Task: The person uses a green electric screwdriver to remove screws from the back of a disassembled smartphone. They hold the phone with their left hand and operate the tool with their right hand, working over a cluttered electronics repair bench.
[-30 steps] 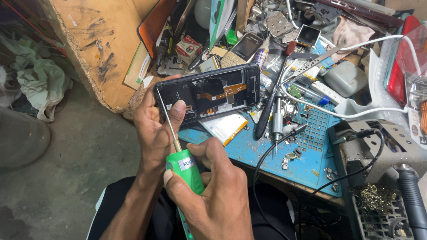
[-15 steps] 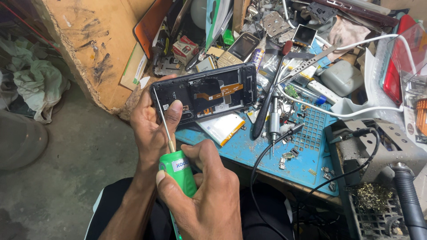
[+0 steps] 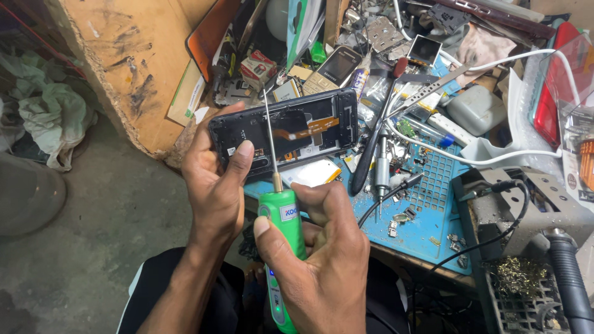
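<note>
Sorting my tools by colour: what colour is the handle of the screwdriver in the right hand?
Bright green, seen in the head view: screwdriver in the right hand.

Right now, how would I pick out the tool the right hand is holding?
Start at the blue work mat on the cluttered bench. Just left of it, the left hand holds an opened black phone. The right hand grips the electric screwdriver: the only bright green body, with a thin metal shaft.

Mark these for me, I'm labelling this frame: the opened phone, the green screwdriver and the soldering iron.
opened phone [image 3: 322, 124]: head view, on its exposed inner frame.
green screwdriver [image 3: 284, 226]: head view, on its handle.
soldering iron [image 3: 382, 162]: head view, on its metal barrel.
</note>
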